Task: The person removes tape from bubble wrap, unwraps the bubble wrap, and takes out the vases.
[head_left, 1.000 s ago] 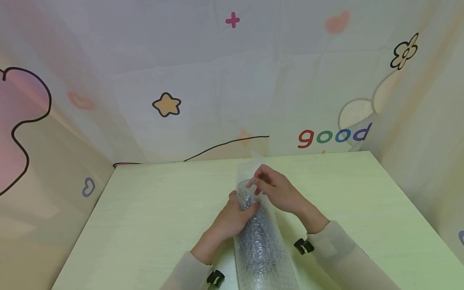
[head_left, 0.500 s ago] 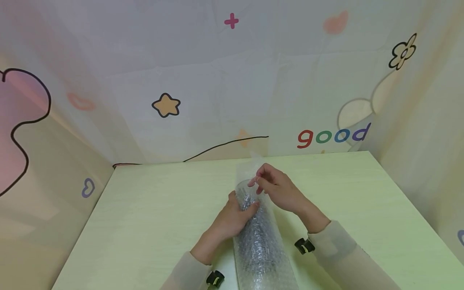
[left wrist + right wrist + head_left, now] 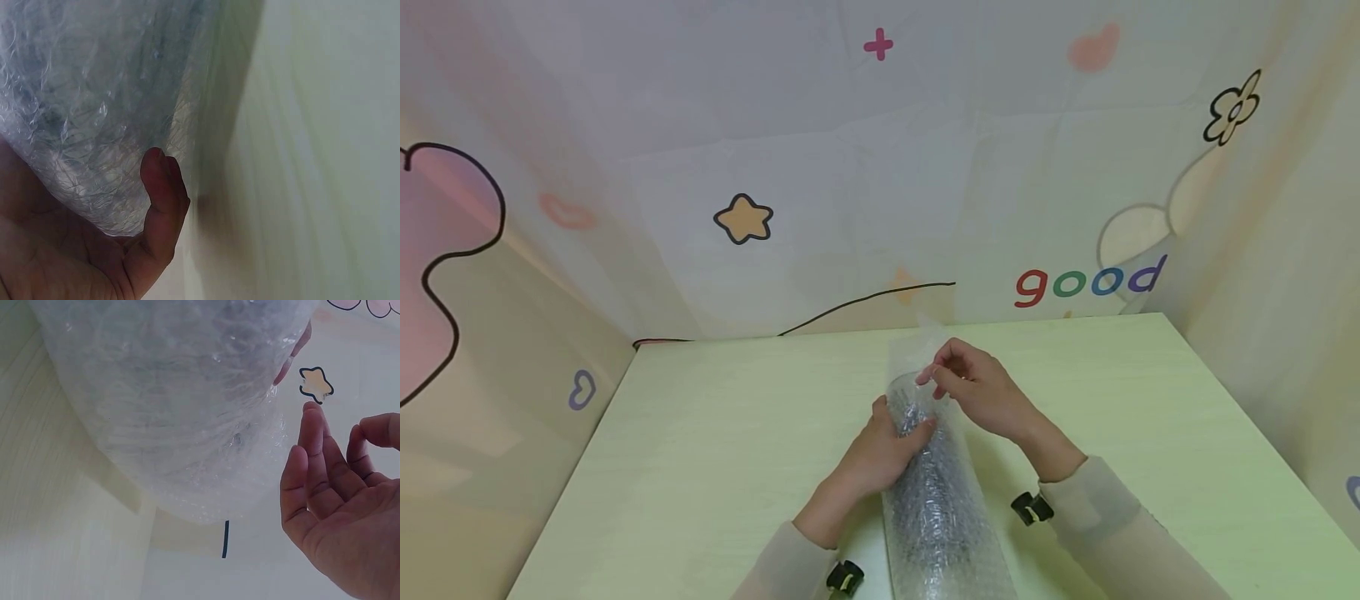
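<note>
A long bundle in clear bubble wrap (image 3: 936, 508) lies from the table's near edge toward the back wall in the head view. Whatever is inside is blurred by the wrap. My left hand (image 3: 876, 450) grips its far part, thumb on top, fingers round the left side. The left wrist view shows curled fingers (image 3: 164, 200) against the bubble wrap (image 3: 94, 112). Just right of the far end, my right hand (image 3: 981, 392) brings thumb and index finger together. Faint glints beside these fingers (image 3: 312, 469) suggest a thin clear strip, perhaps tape, pinched there; its outline is hard to see.
A pale green table (image 3: 715, 450) spreads on both sides of the bundle. A loose flap of wrap (image 3: 913, 346) extends past its far end to the back edge. Printed cloth (image 3: 850, 167) hangs behind and at both sides. Black clips (image 3: 1032, 508) sit at both sleeves.
The right hand has shifted very slightly to the right, away from the wrap. The left hand and the bundle stay practically where they were.
</note>
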The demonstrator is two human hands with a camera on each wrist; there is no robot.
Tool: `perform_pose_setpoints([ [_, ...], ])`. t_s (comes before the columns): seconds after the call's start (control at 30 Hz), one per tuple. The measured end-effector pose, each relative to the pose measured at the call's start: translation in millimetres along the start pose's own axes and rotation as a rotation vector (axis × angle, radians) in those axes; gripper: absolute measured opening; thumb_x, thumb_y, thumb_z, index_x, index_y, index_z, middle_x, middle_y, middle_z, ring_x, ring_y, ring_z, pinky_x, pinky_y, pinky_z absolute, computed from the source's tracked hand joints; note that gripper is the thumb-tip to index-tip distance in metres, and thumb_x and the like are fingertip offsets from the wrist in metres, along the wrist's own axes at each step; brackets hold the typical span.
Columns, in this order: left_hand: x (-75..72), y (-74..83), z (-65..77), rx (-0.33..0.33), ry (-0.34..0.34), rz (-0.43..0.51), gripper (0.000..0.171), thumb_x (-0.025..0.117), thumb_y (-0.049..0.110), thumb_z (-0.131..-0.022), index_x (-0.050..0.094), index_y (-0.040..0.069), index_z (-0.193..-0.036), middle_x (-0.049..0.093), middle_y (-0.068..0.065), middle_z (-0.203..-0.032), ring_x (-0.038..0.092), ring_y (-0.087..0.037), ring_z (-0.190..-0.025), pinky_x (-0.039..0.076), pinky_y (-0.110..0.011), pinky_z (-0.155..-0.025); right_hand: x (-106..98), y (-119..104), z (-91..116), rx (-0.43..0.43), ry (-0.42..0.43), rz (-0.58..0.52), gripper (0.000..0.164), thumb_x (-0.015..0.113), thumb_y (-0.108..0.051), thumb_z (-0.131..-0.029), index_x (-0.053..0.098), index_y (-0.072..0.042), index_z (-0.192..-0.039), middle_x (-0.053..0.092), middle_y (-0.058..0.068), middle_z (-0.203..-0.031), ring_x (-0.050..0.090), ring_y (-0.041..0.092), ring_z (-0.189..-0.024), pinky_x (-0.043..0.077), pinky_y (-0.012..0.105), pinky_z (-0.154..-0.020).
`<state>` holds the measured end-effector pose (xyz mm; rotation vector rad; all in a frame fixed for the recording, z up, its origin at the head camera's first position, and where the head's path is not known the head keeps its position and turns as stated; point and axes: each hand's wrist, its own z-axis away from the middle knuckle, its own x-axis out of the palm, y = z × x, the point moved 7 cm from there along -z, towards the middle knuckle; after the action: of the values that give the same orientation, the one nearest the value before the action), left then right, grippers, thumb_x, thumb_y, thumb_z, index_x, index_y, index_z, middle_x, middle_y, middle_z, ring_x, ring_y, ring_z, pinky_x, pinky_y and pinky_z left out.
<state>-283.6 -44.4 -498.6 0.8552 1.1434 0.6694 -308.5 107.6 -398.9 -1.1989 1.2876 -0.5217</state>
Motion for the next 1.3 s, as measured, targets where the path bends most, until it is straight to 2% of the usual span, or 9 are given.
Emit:
perform_pose_setpoints([
  [0.23, 0.1, 0.2, 0.6, 0.004, 0.0, -0.004, 0.112, 0.055, 0.07, -0.096, 0.006, -0.004, -0.163, 0.03, -0.031, -0.164, 0.042, -0.043, -0.146, 0.044, -0.064, -0.111, -3, -1, 0, 0.01, 0.027, 0.019, 0.011, 0.057, -0.014, -0.105, 0.061, -0.005, -0.103, 0.077, 0.011, -0.108, 0.07, 0.031, -0.089, 0.053, 0.037, -0.082],
  [0.37, 0.2, 0.1, 0.0, 0.001, -0.001, 0.001, 0.112, 0.055, 0.07, -0.096, 0.006, -0.004, -0.163, 0.029, -0.03, -0.164, 0.041, -0.042, -0.147, 0.043, -0.064, -0.112, -6, -1, 0, 0.017, 0.046, 0.028, 0.009, 0.058, -0.015, -0.105, 0.062, -0.007, -0.101, 0.078, 0.009, -0.107, 0.07, 0.029, -0.088, 0.052, 0.032, -0.079],
  [0.6, 1.0, -1.4, -1.4, 0.003, -0.008, 0.014, 0.113, 0.055, 0.07, -0.096, 0.005, -0.004, -0.163, 0.029, -0.03, -0.165, 0.04, -0.041, -0.148, 0.043, -0.063, -0.112, -9, -1, 0, 0.008, 0.062, 0.028, 0.008, 0.06, -0.015, -0.104, 0.063, -0.009, -0.099, 0.078, 0.007, -0.106, 0.069, 0.022, -0.085, 0.051, 0.031, -0.075],
  [0.83, 0.8, -0.5, -0.5, 0.007, -0.01, 0.016, 0.113, 0.055, 0.07, -0.096, 0.004, -0.004, -0.163, 0.028, -0.03, -0.165, 0.04, -0.041, -0.148, 0.042, -0.063, -0.112, -11, 0, 1, 0.011, 0.07, 0.022, 0.009, 0.061, -0.017, -0.104, 0.063, -0.011, -0.098, 0.078, 0.005, -0.106, 0.07, 0.033, -0.088, 0.052, 0.032, -0.073],
  [1.3, 0.9, -0.2, -0.3, -0.008, -0.011, 0.024, 0.113, 0.056, 0.07, -0.096, 0.004, -0.005, -0.163, 0.029, -0.03, -0.165, 0.04, -0.042, -0.147, 0.043, -0.063, -0.112, -15, -3, 2, 0.011, 0.091, 0.013, 0.01, 0.06, -0.014, -0.103, 0.062, -0.01, -0.094, 0.079, 0.006, -0.104, 0.069, 0.042, -0.089, 0.05, 0.029, -0.069],
])
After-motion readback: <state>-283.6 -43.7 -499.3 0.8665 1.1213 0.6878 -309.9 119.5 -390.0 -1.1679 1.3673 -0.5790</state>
